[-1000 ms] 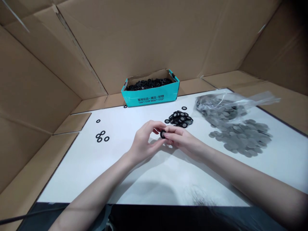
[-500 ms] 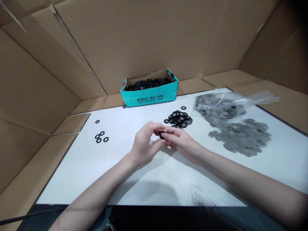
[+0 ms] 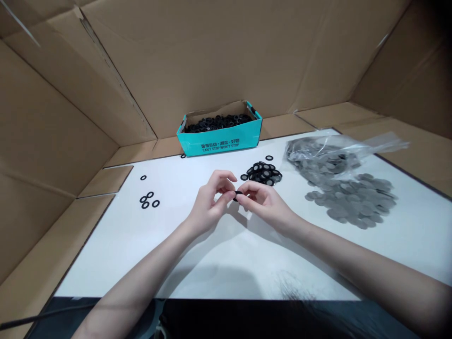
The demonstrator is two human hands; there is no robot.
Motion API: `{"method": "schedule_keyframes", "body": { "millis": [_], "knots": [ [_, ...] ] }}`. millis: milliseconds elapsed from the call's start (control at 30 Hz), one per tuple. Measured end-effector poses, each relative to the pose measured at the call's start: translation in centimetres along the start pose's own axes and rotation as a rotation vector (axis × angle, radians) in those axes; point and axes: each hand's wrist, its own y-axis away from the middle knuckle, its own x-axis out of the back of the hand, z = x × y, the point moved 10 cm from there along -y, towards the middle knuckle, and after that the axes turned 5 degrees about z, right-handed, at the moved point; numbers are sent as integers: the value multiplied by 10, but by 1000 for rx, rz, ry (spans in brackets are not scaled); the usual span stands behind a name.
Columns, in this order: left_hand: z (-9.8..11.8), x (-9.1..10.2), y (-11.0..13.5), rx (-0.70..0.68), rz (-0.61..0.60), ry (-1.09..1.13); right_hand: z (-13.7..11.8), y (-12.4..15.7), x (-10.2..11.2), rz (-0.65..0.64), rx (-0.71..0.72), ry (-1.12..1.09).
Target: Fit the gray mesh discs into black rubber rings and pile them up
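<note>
A small black ring (image 3: 237,195) is held tilted above the white table, between both hands. My right hand (image 3: 265,202) pinches its right side between thumb and bent fingers. From the left, my left hand (image 3: 212,200) has its thumb tip against the ring, its fingers curled above. Whether a grey disc sits in the ring is hidden. Just behind my right hand lies a pile of black rings with grey discs in them (image 3: 264,173). Several loose black rings (image 3: 145,205) lie on the table to the left.
A turquoise box (image 3: 221,140) filled with black rings stands at the back of the white table (image 3: 116,249). On the right, grey discs (image 3: 356,200) lie spread in front of a clear plastic bag (image 3: 325,153) holding more. Cardboard walls (image 3: 226,56) surround the table.
The ring has turned from facing me to nearly edge-on. My left fingers have lifted and drawn back a little, leaving the thumb at the ring. My right hand keeps its pinch.
</note>
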Motion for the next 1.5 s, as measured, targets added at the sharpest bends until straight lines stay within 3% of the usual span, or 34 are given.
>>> {"method": "schedule_keyframes", "body": {
  "millis": [200,467,767,1067,1333,1500],
  "knots": [
    [-11,0,-1,98,-6,221,-3,1,-4,-37,25,-45],
    [-1,2,0,-1,-11,-20,-1,0,3,-4,18,27],
    [3,1,0,-67,-36,-66,3,1,4,37,-11,6],
    [4,-4,1,-75,-82,-76,3,1,-4,-49,-9,13],
    [-2,0,-1,-21,-43,30,-1,1,-5,-80,3,-6],
    [4,4,0,-127,16,-82,5,0,-5,-70,-33,-26]
  ]
}}
